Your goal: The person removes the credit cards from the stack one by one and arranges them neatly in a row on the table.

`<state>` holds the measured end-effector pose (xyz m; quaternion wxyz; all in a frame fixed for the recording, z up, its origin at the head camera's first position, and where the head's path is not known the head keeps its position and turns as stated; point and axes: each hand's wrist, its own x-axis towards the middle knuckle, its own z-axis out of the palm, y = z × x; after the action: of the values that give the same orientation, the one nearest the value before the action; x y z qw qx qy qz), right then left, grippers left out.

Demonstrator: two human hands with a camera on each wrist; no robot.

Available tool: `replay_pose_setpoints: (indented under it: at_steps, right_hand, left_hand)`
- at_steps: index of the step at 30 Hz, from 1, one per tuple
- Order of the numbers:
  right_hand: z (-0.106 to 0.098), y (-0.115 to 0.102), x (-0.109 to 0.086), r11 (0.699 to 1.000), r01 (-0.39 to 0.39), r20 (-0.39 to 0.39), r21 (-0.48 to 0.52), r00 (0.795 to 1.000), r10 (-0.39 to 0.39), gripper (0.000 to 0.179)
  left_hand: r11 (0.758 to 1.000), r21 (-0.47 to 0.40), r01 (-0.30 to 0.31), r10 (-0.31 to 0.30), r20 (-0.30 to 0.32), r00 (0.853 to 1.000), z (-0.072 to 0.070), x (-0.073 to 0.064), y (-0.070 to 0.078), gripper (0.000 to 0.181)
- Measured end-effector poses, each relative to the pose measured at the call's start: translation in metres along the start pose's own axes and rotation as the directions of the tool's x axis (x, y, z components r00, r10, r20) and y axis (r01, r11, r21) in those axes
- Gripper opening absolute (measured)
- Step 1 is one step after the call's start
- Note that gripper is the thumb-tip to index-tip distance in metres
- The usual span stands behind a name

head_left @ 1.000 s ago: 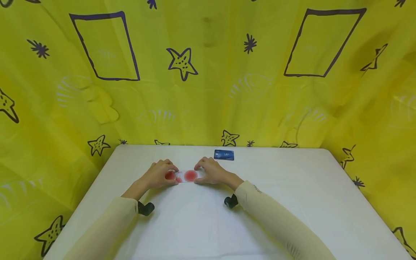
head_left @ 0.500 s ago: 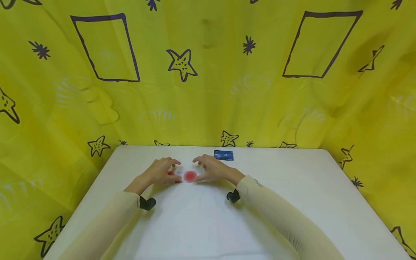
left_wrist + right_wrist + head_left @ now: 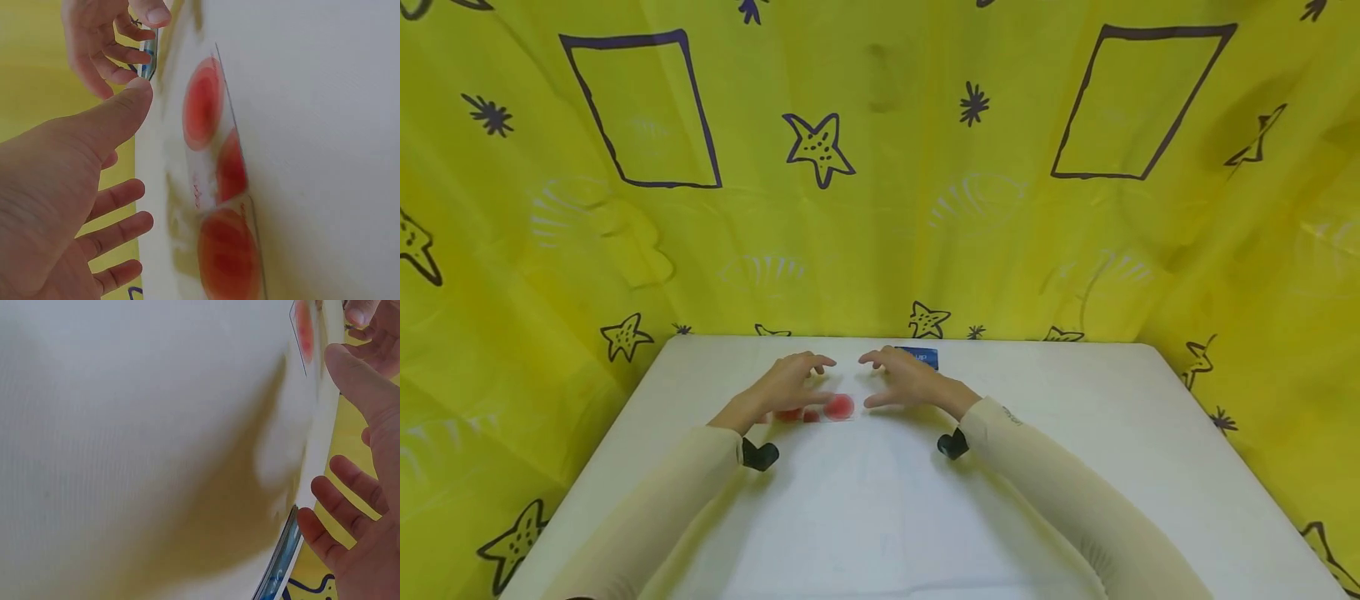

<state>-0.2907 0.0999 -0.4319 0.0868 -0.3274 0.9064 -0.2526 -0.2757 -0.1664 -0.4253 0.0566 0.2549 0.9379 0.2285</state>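
Two white cards with red circles lie flat on the table, end to end. The right-hand card (image 3: 838,407) shows beside my left thumb, while much of the left-hand card (image 3: 787,415) is hidden beneath my left hand (image 3: 784,387). In the left wrist view, the near card (image 3: 228,256) meets the far card (image 3: 203,106) at their short edges, with no clear gap visible. My left hand hovers over them, its fingers spread and holding nothing. To the right, my right hand (image 3: 913,383) is also raised, its thumb and fingers apart. Behind it lies a blue card (image 3: 929,357), partly covered.
A white-covered table (image 3: 880,517) spreads beneath both arms. Close behind its far edge hangs a yellow curtain (image 3: 880,225) with drawn stars. Dark wrist-mounted pieces sit under each forearm, above the tabletop.
Both hands have let go of the red-circled cards, lifted and shifted right. More of the left-hand card now shows; the right hand now covers part of the blue card.
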Motion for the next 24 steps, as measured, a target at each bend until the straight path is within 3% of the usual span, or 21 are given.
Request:
replay_pose_setpoints:
  at_steps: [14,24]
  right_hand:
    - [-0.017,0.023,-0.012,0.998,-0.017,-0.045,-0.055,0.999,0.014,0.073]
    - [-0.026,0.03,-0.02,0.997,-0.02,-0.069,-0.073,0.997,0.015,0.073]
  left_hand:
    - [0.999,-0.007,-0.046,0.046,-0.002,0.999,0.002,0.028,0.021,0.065]
    - [1.0,-0.012,-0.009,0.009,0.018,1.0,0.008,0.041,0.03,0.066]
